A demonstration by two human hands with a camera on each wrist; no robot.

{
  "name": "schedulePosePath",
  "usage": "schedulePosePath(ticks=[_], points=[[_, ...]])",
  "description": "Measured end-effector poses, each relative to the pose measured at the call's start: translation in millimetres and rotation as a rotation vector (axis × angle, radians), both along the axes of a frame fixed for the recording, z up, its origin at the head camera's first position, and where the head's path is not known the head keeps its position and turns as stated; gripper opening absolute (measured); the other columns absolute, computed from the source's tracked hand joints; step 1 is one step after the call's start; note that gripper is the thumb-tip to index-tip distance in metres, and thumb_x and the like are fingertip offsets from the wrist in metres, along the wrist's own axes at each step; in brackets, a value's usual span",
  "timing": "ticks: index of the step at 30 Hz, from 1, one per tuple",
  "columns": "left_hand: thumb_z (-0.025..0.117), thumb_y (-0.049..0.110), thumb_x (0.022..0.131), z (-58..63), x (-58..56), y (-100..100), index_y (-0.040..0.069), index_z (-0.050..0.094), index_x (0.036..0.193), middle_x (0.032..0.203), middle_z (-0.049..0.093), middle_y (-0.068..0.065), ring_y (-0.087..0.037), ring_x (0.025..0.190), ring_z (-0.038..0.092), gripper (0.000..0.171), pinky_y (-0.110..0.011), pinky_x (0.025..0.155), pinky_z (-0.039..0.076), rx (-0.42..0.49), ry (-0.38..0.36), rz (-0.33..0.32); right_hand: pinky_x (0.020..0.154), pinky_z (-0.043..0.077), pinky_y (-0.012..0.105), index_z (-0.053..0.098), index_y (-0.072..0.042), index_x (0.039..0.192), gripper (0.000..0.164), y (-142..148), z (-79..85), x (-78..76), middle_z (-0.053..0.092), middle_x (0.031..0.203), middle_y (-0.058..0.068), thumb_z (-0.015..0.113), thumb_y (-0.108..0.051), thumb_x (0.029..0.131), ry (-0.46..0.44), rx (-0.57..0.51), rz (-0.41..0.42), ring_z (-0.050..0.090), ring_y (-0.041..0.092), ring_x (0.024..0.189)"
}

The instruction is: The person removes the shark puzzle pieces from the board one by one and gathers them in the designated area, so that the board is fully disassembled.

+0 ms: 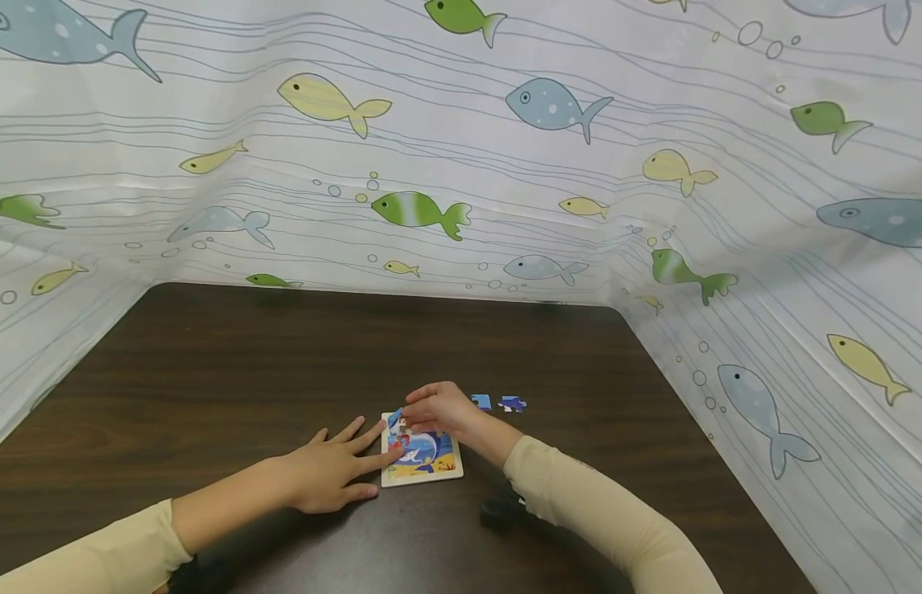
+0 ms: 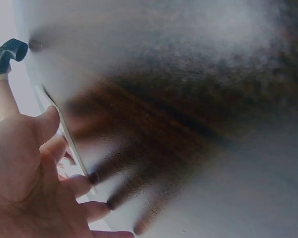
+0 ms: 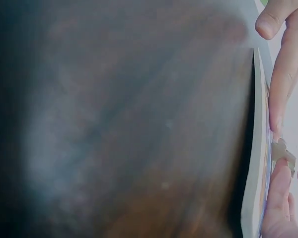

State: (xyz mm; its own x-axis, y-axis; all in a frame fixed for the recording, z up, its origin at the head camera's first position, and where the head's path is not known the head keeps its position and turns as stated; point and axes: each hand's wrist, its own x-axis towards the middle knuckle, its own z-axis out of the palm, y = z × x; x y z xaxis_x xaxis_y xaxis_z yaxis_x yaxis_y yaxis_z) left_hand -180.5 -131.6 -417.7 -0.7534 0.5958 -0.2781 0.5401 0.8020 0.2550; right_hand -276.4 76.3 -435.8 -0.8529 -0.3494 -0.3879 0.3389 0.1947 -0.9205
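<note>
A small jigsaw puzzle (image 1: 434, 462) with a sea picture lies in a white-edged tray on the table. My left hand (image 1: 330, 470) is spread flat at its left side, with straight fingers reaching onto the picture. Over the tray's upper part, my right hand (image 1: 442, 410) bends down and pinches a puzzle piece (image 3: 282, 151), which stands tilted above the picture in the right wrist view. The left fingertip is right beside that piece. Fingers of the right hand partly cover the upper picture. In the left wrist view, the tray's edge (image 2: 72, 141) runs past the left thumb and fingers.
Two loose blue puzzle pieces, one plain (image 1: 480, 402) and one patterned (image 1: 513, 403), lie beyond the right wrist. The dark wooden table (image 1: 282, 355) is walled by a white fish-print curtain (image 1: 461, 165). A black device (image 2: 10, 54) sits at the right wrist.
</note>
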Motion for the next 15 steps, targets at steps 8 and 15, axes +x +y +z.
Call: schedulePosePath(ticks=[8,15], points=[[0.047,0.054,0.096,0.0,0.1,-0.4,0.044,0.031,0.148,0.162,0.017,-0.007,-0.042,0.147,0.014,0.055,-0.075,0.102,0.022,0.003,0.004,0.000,0.058,0.055,0.023,0.064,0.002,0.110,0.025,-4.5,1.6,-1.8,0.071,0.086,0.012,0.069,-0.002,0.086,0.025,0.066,0.004,0.066,0.013,0.064],[0.048,0.055,0.096,0.4,0.4,-1.0,0.044,0.031,0.148,0.162,0.017,-0.006,-0.042,0.147,0.015,0.056,-0.075,0.103,0.021,0.007,0.001,0.001,0.058,0.056,0.025,0.065,0.001,0.105,0.023,-2.3,6.9,-1.4,0.068,0.080,0.011,0.069,0.001,0.083,0.053,0.120,-0.028,0.064,0.014,0.061]])
